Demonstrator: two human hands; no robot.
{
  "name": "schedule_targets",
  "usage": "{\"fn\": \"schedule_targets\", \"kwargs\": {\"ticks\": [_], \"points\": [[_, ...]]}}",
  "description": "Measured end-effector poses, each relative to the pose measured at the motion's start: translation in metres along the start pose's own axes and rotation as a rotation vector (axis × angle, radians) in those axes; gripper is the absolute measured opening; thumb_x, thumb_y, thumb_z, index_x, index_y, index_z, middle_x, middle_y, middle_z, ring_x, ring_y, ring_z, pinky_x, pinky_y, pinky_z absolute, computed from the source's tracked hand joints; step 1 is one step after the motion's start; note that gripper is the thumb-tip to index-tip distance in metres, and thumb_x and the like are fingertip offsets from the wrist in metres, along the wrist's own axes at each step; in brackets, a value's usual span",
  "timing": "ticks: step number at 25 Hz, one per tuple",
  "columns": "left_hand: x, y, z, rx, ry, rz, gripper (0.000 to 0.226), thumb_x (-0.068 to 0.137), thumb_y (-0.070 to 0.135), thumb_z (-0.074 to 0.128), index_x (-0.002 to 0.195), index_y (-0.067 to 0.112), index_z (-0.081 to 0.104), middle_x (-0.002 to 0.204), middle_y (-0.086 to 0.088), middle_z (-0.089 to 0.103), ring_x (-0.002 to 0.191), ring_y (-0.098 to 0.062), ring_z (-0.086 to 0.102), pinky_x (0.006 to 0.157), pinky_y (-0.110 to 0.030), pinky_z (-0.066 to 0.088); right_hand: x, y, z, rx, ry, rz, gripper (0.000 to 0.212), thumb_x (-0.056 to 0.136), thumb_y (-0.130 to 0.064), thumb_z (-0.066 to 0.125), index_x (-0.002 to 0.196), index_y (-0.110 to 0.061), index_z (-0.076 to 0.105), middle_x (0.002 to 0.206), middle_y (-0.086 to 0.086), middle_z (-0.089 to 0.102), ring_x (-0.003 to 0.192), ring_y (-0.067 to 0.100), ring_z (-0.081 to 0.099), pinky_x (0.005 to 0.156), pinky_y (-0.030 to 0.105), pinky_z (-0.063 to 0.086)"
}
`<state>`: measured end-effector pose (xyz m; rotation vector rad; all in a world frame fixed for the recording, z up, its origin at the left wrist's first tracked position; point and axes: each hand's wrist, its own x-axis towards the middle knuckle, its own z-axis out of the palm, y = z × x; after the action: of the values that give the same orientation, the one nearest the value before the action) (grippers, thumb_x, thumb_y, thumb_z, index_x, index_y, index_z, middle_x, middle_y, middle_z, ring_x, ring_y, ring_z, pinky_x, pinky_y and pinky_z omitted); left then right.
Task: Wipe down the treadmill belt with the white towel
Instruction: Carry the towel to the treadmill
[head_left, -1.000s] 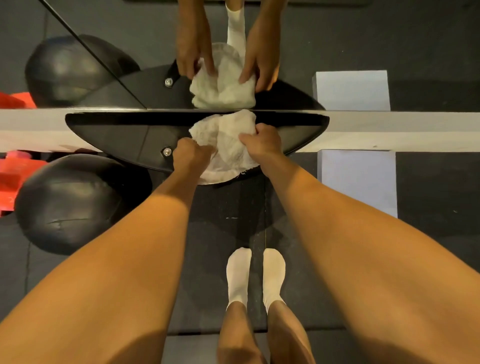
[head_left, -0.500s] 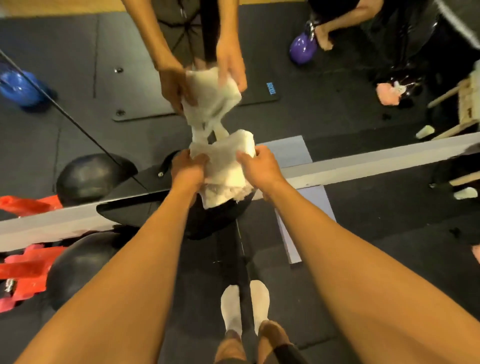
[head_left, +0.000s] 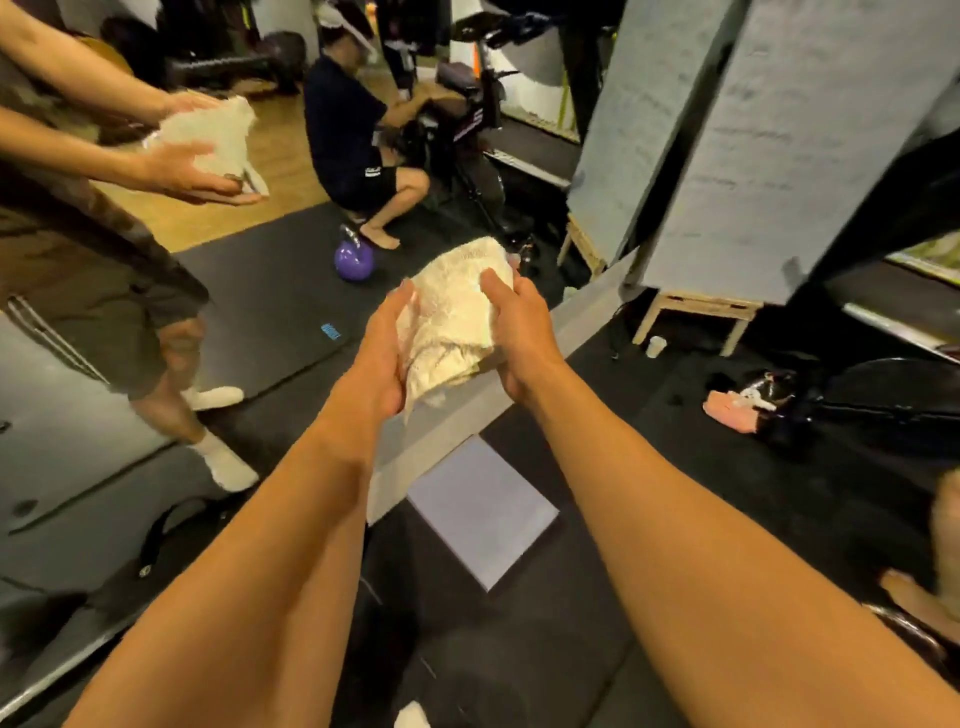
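Note:
I hold the crumpled white towel up in the air with both hands, above the dark rubber floor. My left hand grips its left side with the thumb over the cloth. My right hand grips the right side, fingers behind the towel. A wall mirror ahead repeats this at the upper left, where the reflected towel sits between two reflected hands. I cannot pick out a treadmill belt with certainty.
The mirror's pale base ledge runs diagonally below my hands. A lavender mat lies on the floor. Grey panels on a wooden stand, a paper cup and a pink item are right. A purple kettlebell and a crouching person show in the mirror.
The towel has come up off the black curved surface by the mirror and now hangs in mid-air between my hands. My view has swung up and right.

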<state>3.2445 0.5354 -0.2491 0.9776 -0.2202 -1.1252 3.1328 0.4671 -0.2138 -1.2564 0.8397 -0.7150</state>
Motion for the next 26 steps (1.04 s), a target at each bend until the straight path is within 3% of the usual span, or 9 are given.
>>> {"fn": "schedule_targets", "kwargs": {"ticks": [2, 6, 10, 15, 20, 24, 26], "points": [[-0.001, -0.024, 0.064, 0.077, -0.070, -0.054, 0.046, 0.091, 0.042, 0.056, 0.128, 0.015, 0.057, 0.121, -0.014, 0.066, 0.111, -0.033, 0.063, 0.098, -0.050, 0.047, -0.016, -0.022, -0.070, 0.007, 0.097, -0.043, 0.026, 0.095, -0.034, 0.052, 0.112, -0.015, 0.052, 0.112, 0.007, 0.061, 0.099, 0.023, 0.060, 0.084, 0.040, 0.051], [-0.022, -0.083, 0.196, 0.228, -0.144, -0.008, 0.047, 0.081, 0.027, 0.073, 0.123, 0.011, 0.061, 0.116, -0.015, 0.068, 0.103, -0.032, 0.067, 0.088, -0.052, 0.053, -0.065, -0.056, -0.220, -0.055, 0.362, -0.153, 0.031, 0.092, -0.038, 0.055, 0.106, -0.010, 0.055, 0.093, -0.001, 0.056, 0.084, 0.014, 0.054, 0.071, 0.031, 0.044], [-0.052, -0.151, 0.327, 0.295, -0.310, 0.020, 0.036, 0.086, 0.024, 0.069, 0.119, 0.011, 0.061, 0.109, -0.010, 0.071, 0.096, -0.026, 0.070, 0.079, -0.043, 0.058, -0.116, -0.071, -0.340, -0.050, 0.668, -0.275, 0.033, 0.093, -0.042, 0.054, 0.093, -0.010, 0.052, 0.082, -0.003, 0.048, 0.073, 0.010, 0.046, 0.065, 0.025, 0.039], [-0.076, -0.243, 0.461, 0.633, -0.433, 0.284, 0.030, 0.094, 0.031, 0.056, 0.120, 0.015, 0.059, 0.106, 0.001, 0.066, 0.093, -0.013, 0.065, 0.072, -0.026, 0.055, -0.173, -0.092, -0.471, -0.192, 1.035, -0.387, 0.028, 0.093, -0.035, 0.057, 0.087, -0.009, 0.053, 0.072, -0.008, 0.048, 0.062, 0.001, 0.043, 0.054, 0.011, 0.036], [-0.097, -0.328, 0.577, 0.724, -0.622, 0.402, 0.032, 0.094, 0.039, 0.051, 0.113, 0.015, 0.061, 0.112, -0.004, 0.063, 0.103, -0.020, 0.060, 0.089, -0.038, 0.051, -0.231, -0.116, -0.578, -0.288, 1.303, -0.431, 0.025, 0.092, -0.031, 0.059, 0.087, -0.007, 0.056, 0.071, -0.007, 0.050, 0.059, 0.000, 0.044, 0.053, 0.010, 0.036], [-0.141, -0.406, 0.664, 0.756, -0.883, 0.320, 0.054, 0.088, 0.050, 0.051, 0.127, 0.012, 0.055, 0.126, -0.005, 0.059, 0.115, -0.023, 0.056, 0.097, -0.042, 0.047, -0.298, -0.115, -0.658, -0.265, 1.552, -0.409, 0.020, 0.092, -0.029, 0.058, 0.079, -0.014, 0.052, 0.068, -0.009, 0.047, 0.053, -0.003, 0.042, 0.050, 0.012, 0.035], [-0.170, -0.449, 0.698, 0.769, -0.983, 0.302, 0.049, 0.090, 0.048, 0.051, 0.122, 0.011, 0.057, 0.122, -0.006, 0.061, 0.111, -0.023, 0.057, 0.094, -0.041, 0.048, -0.335, -0.112, -0.692, -0.250, 1.646, -0.395, 0.022, 0.092, -0.028, 0.058, 0.074, -0.021, 0.047, 0.067, -0.009, 0.046, 0.054, -0.001, 0.042, 0.049, 0.015, 0.034]]}}
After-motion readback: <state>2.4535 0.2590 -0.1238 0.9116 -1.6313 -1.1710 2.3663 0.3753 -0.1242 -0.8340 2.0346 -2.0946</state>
